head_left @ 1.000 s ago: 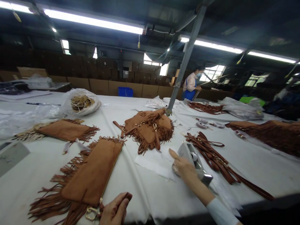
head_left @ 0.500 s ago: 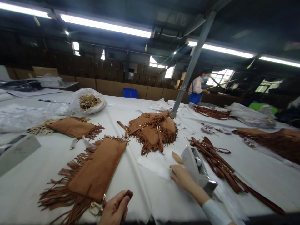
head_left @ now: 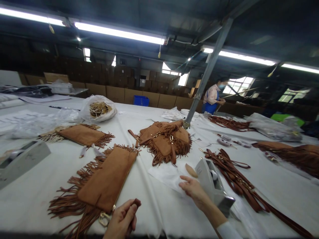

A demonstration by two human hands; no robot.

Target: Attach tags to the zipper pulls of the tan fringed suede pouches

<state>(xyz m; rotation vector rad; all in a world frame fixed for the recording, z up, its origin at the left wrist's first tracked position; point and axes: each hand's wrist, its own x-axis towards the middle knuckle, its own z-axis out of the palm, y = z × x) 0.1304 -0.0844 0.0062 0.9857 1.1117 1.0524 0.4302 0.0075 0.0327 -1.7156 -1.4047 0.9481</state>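
Note:
My left hand is closed around a brown leather strap, whose end pokes out past the thumb. Beside the wrist, a gold clasp hangs at the zipper corner of a tan fringed pouch lying flat. My right hand reaches over thin white sheets, its fingers apart and nothing seen in them. Just right of it stands a grey tape dispenser. A small tan oval piece lies beyond the fingertips.
Fringed bags are piled mid-table beside a metal post. Brown straps lie at right, a second dispenser at left. A plastic bag sits further back. A person in a blue apron stands across the table.
The view has shifted slightly, so most things sit a little further right and lower. My right hand's fingers have spread somewhat above the sheets. My left hand keeps its hold on the strap.

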